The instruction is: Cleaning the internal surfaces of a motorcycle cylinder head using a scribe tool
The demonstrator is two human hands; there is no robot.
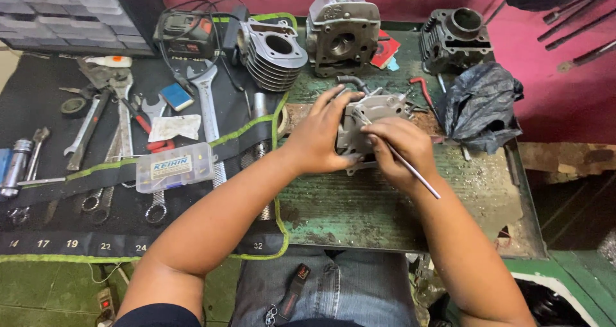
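Observation:
A grey cast-metal carburetor body (378,109) sits on the worn green workbench (359,211), near its middle. My left hand (321,138) grips its left side, fingers curled over the top. My right hand (398,150) rests against its front and holds a thin metal rod (417,176) that slants down to the right, its upper tip at the part. A short black rubber hose (351,81) sticks up from behind the part.
A black tool roll (64,237) with several wrenches covers the left side, with a clear plastic parts box (173,167) on it. Finned engine cylinders (273,51) (457,35) and a cylinder head (340,32) stand at the back. A crumpled black plastic bag (481,106) lies at the right.

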